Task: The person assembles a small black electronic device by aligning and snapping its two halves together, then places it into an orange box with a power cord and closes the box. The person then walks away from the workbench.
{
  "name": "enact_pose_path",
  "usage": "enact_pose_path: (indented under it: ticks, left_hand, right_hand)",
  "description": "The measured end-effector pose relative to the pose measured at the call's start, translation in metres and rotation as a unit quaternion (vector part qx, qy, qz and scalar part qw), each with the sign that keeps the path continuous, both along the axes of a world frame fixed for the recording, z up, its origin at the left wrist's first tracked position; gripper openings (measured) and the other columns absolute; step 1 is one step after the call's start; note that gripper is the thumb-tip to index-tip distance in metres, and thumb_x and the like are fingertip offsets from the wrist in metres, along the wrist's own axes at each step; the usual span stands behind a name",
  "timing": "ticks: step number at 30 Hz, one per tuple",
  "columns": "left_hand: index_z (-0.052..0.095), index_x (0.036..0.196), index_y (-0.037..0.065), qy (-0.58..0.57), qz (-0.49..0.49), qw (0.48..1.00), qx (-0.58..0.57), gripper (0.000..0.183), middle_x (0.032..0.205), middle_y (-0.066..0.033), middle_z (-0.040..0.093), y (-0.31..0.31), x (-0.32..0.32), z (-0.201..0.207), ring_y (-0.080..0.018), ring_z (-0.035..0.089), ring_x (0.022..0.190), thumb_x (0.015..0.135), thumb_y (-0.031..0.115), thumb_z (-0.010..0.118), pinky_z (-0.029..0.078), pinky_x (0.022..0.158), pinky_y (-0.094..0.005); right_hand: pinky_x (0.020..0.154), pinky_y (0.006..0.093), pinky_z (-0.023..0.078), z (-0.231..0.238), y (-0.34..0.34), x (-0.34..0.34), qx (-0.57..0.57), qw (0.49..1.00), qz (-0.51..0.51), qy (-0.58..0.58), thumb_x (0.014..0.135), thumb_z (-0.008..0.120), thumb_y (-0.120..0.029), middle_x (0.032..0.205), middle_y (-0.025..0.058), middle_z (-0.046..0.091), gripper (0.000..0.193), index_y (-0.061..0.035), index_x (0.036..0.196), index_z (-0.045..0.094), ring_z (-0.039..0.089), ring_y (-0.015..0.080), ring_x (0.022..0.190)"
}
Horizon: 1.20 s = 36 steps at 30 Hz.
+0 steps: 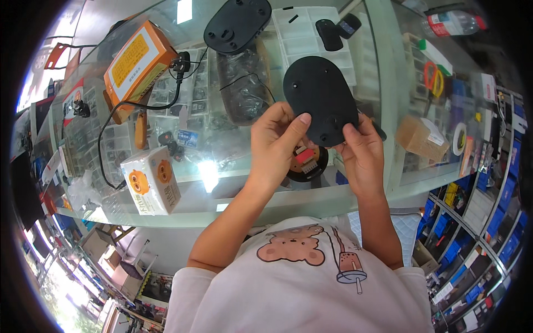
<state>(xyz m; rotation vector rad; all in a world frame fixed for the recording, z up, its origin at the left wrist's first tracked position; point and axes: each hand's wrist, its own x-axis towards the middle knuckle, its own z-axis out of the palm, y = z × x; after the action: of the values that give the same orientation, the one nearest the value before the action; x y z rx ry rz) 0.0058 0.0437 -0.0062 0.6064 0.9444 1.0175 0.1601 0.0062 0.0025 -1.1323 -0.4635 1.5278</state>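
Observation:
Between my two hands is a black oval plastic cover (319, 91), tilted up over the glass counter. My left hand (276, 139) pinches its lower left edge, thumb on the face. With thumb on the near side, my right hand (362, 147) grips the lower right edge. Beneath the cover, partly hidden by it and my fingers, sits a round black part (308, 173) with a brown and red inside. A similar black oval housing (236, 28) with small posts lies farther back on the counter.
On the left stand an orange box (139, 62), a tissue pack (151, 183) and a black plug with cable (180, 64). Two black key fobs (336, 33) rest on a white compartment tray (286, 41). To the right are scissors (432, 80), a cardboard box (421, 139) and a bottle (452, 24).

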Motion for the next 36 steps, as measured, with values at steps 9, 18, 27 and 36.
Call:
enact_pose_path:
  ticks: [9,18,27,36]
  left_hand:
    - [0.053,0.084,0.001,0.031,-0.027,0.999,-0.006,0.011,0.072,-0.0003,0.056,-0.014,0.0,0.017,-0.0029,0.051,0.064,0.088,0.008,0.061,0.043,0.055,-0.0195]
    - [0.056,0.083,-0.001,0.13,-0.094,0.985,0.059,0.012,0.075,-0.0037,0.056,-0.034,-0.006,0.007,-0.0073,0.05,0.066,0.085,0.008,0.064,0.043,0.058,-0.0228]
    - [0.063,0.094,-0.001,0.395,0.068,0.885,0.235,0.012,0.087,-0.0099,0.06,0.005,-0.06,-0.004,-0.0183,0.058,0.076,0.083,0.004,0.061,0.046,0.07,-0.0289]
    - [0.062,0.104,-0.001,0.332,-0.014,0.934,0.129,0.018,0.099,-0.0109,0.062,-0.02,-0.055,-0.022,-0.019,0.061,0.091,0.087,0.005,0.058,0.05,0.076,-0.0303]
  right_hand:
    - [0.095,0.036,0.042,0.009,-0.007,-0.016,0.096,0.913,0.042,-0.394,0.065,0.08,-0.011,0.132,0.017,0.039,0.093,-0.0007,0.14,0.027,0.046,0.0277,0.119]
    - [0.1,0.0428,0.037,0.024,-0.009,-0.022,0.134,0.782,0.093,-0.602,0.06,0.079,-0.008,0.133,0.0198,0.037,0.093,-0.0016,0.139,0.031,0.042,0.0345,0.122]
    - [0.102,0.0403,0.034,0.025,-0.046,-0.007,0.072,0.805,0.137,-0.572,0.061,0.079,-0.01,0.133,0.0189,0.041,0.09,0.0007,0.138,0.032,0.042,0.0313,0.123]
    - [0.092,0.0445,0.038,0.009,-0.041,-0.039,0.113,0.739,0.162,-0.644,0.059,0.082,-0.023,0.125,0.0173,0.046,0.09,0.0003,0.134,0.038,0.046,0.0344,0.112]
